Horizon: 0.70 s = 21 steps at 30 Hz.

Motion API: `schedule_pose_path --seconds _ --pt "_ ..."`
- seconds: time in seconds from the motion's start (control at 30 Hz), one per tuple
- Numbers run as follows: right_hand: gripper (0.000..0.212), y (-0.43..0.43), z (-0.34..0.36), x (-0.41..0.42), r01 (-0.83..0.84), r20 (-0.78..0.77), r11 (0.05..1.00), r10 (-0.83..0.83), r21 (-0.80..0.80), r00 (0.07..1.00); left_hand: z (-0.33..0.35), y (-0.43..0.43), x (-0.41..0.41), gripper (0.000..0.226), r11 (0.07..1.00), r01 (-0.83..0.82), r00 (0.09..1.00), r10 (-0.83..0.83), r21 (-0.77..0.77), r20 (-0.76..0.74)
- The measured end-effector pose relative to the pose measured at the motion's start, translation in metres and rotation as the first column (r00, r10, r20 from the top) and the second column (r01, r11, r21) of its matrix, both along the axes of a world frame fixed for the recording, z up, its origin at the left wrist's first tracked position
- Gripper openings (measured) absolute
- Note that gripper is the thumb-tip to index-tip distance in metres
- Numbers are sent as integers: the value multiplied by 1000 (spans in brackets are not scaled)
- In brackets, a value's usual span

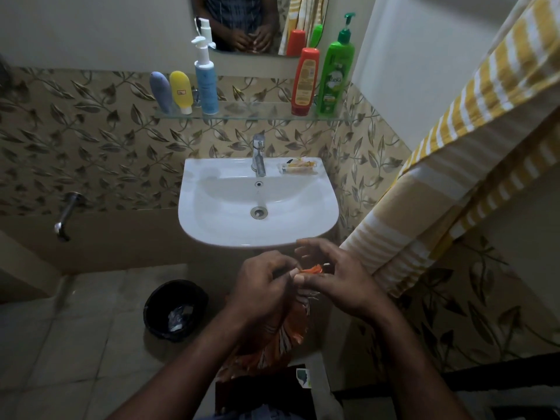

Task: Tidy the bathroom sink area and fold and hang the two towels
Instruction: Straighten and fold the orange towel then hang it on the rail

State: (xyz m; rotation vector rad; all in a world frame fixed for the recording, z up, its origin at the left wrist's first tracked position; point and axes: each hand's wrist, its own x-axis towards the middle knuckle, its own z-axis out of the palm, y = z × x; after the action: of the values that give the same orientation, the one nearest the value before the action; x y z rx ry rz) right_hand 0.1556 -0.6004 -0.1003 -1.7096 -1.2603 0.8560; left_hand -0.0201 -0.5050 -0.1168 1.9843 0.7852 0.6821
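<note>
Cloth (288, 331) between left hand (263, 286), right hand (342, 283)

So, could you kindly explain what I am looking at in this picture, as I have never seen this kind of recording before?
There is no machine here. A person wears one wide-angle camera on the head, looking forward and down, so the two arms at the bottom are their own. The left hand and right hand together pinch an orange patterned cloth, which hangs below them. Ahead is a white sink with a tap and some small packets on its rim. Above it, a glass shelf carries five bottles under a mirror. A black bin stands on the floor at the left, and a yellow striped towel hangs at the right.
</note>
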Motion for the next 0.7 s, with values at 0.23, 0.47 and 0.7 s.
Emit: schedule_pose_path --seconds 0.23,0.47,0.7 --pt "20 4 -7 26 43 79 997 -38 -59 996 -3 -7 21 12 999 -10 1000 11 34 -29" --pt "25 7 8 31 72 261 997 -80 40 962 -5 -12 24 19 994 -85 993 90 -63 78" --pt "10 19 24 29 78 272 963 -150 257 950 -13 5 21 25 989 -46 993 60 -141 97"
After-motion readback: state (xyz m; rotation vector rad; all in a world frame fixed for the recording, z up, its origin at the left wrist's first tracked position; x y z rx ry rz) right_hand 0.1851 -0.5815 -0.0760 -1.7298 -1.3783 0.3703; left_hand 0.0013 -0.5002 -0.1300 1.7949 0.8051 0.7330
